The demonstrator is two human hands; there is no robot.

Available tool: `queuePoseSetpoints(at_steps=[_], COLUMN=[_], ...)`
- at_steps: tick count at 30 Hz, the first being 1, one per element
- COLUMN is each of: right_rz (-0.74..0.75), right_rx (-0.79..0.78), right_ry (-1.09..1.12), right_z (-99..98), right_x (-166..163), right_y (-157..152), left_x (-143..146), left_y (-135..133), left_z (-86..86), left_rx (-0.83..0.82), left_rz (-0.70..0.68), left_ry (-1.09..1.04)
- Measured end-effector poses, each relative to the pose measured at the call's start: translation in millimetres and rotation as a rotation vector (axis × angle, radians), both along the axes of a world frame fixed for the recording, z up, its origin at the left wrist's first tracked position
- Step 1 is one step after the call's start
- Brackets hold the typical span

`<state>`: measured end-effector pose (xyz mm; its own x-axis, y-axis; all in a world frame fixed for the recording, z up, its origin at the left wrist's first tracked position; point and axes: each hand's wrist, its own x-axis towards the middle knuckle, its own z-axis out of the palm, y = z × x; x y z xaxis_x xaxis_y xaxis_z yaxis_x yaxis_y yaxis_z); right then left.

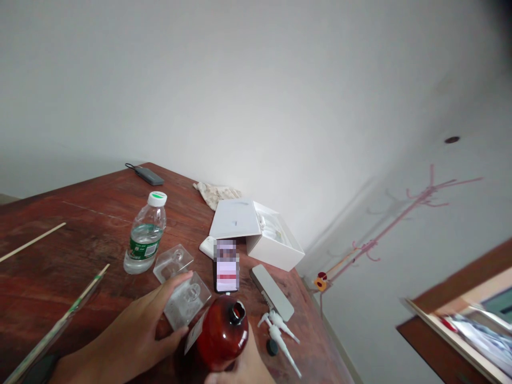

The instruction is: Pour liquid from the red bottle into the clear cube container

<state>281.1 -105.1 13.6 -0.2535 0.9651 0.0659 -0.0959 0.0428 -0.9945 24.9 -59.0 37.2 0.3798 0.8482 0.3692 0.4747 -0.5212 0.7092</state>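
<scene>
At the table's near edge, my right hand [244, 365] is wrapped round an amber bottle [224, 333] with a bare, capless neck. The bottle leans toward me and shows part of a white label. My left hand [136, 330] closes on a clear plastic square with a round knob [191, 296], its index finger and thumb at opposite edges. Another clear plastic square [172, 261] lies just beyond. Right of the amber bottle are white pump heads [282, 336] and a small black cap [272, 348].
A water bottle [144, 234] stands on the left. Wooden sticks [64, 320] lie at the left edge. A lit phone [226, 274], an opened white box [276, 245], a grey bar-shaped object [273, 290], a cloth [216, 194] and a grey device [150, 175] sit farther back. The wall borders the table.
</scene>
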Motion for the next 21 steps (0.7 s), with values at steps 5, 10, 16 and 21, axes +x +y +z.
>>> queuePoseSetpoints(at_steps=[5,10,16,21], right_rz=[-0.066,-0.14,-0.204,-0.075], right_rx=[0.095,0.201,0.193,0.223], right_ry=[-0.03,-0.112,-0.093,-0.051], right_z=[-9.3,3.4,-4.7,-13.0], right_x=[14,21,24,31], right_y=[5,10,5,4], left_x=[0,1,2,1], left_y=[-1,-4,-4,-2], left_z=[1.8,-0.4,-1.3,-1.6], left_rx=[0.088,0.151,0.14,0.123], left_rz=[-0.009,0.011,-0.001,-0.028], left_ry=[-0.058,-0.102,-0.184,-0.237])
